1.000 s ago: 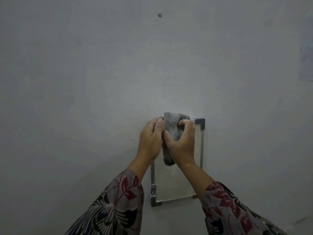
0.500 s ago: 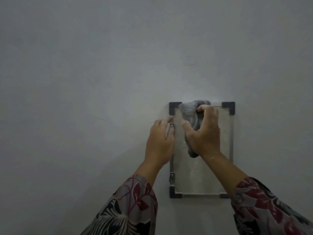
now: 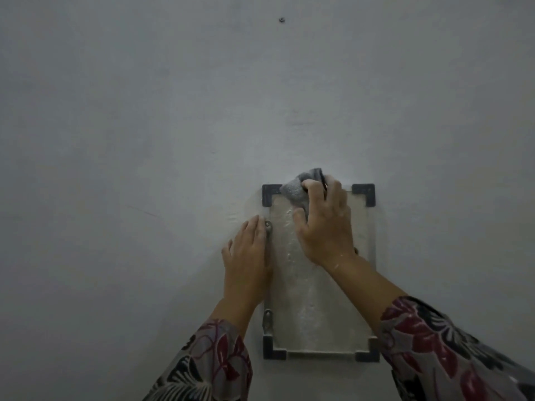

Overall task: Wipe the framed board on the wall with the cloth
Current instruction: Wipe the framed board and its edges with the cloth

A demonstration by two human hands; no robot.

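Note:
A small framed board [image 3: 315, 308] with dark corner pieces and a pale, streaky surface hangs on the grey wall. My right hand [image 3: 324, 224] presses a bunched grey cloth [image 3: 298, 188] against the board's top edge, between the two upper corners. My left hand [image 3: 247, 256] lies flat against the board's left edge beside a metal bracket [image 3: 268, 227], fingers together and holding nothing. Most of the cloth is hidden under my right hand.
The plain grey wall [image 3: 144, 140] fills the view. A small screw or nail [image 3: 281, 20] sticks out of it high above the board. A second metal bracket [image 3: 267, 321] sits low on the board's left edge. Patterned sleeves cover both forearms.
My right hand has slid the cloth from the upper left corner to the middle of the top edge. My left hand has dropped lower along the left edge. The view has shifted.

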